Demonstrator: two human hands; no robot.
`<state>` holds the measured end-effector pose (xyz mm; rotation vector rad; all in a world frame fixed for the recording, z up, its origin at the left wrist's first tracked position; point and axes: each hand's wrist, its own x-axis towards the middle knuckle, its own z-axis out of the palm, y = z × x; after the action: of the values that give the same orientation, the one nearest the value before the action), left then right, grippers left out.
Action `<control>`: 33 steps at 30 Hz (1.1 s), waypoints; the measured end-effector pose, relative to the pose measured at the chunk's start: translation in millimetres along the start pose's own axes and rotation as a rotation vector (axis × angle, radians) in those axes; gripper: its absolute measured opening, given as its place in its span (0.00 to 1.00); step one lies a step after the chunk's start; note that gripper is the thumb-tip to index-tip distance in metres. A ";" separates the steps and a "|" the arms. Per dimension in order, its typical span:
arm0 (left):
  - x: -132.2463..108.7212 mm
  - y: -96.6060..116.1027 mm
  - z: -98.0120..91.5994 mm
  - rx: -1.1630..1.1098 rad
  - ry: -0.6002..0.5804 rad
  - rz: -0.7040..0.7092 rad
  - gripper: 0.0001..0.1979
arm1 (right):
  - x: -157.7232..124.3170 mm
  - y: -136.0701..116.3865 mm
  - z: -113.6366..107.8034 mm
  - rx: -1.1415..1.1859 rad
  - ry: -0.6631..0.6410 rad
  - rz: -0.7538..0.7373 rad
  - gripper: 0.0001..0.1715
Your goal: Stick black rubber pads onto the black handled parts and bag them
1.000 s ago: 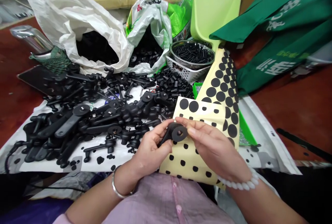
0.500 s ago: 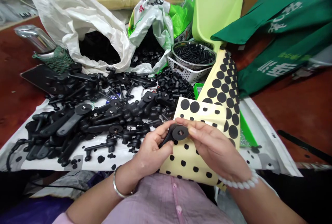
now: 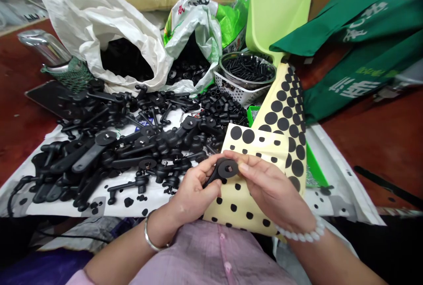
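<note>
My left hand (image 3: 195, 186) is closed around a black plastic crank arm (image 3: 214, 175), its thumb below and its fingers behind. On the round end of the arm sits a flat black pad (image 3: 224, 168) with a small hole in the middle. The thumb and fingers of my right hand (image 3: 267, 183) pinch the right edge of that pad and round end. Beneath both hands lies a yellow sheet of round black stickers (image 3: 243, 194), with small black dots left where discs are gone.
Many similar black arms (image 3: 99, 148) lie heaped at left. Black cylindrical pieces (image 3: 224, 106) are piled behind my hands. A metal bowl of black screw-like parts (image 3: 247, 67), a white sack (image 3: 125, 60), a green dustpan (image 3: 277, 12) and green trays (image 3: 315, 166) surround the work area.
The round pad end has turned slightly more toward the camera and shifted a little left. My right hand has moved slightly left with it; both hands keep their hold.
</note>
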<state>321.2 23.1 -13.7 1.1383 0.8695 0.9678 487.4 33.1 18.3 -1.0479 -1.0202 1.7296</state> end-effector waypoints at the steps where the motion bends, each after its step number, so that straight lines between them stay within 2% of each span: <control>1: 0.2 0.1 0.1 -0.005 -0.001 -0.008 0.26 | 0.4 0.8 0.0 -0.006 0.007 -0.005 0.18; 14: 0.9 4.9 2.0 -0.067 0.000 -0.042 0.25 | 1.8 11.0 -0.5 -0.046 0.041 -0.046 0.16; 22: 4.7 3.0 6.1 0.023 0.143 -0.086 0.21 | 2.7 18.9 -1.0 -0.117 0.099 -0.068 0.15; 26: 5.9 3.7 7.1 0.060 0.165 -0.065 0.20 | 4.5 21.4 -0.5 -0.172 0.131 -0.110 0.11; 33: 5.9 3.1 6.7 0.068 0.174 -0.100 0.22 | 3.8 16.1 3.3 -0.330 0.167 -0.178 0.12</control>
<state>328.8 26.9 -9.7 1.0680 1.0966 0.9711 479.3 30.9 3.7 -1.2435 -1.2766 1.3343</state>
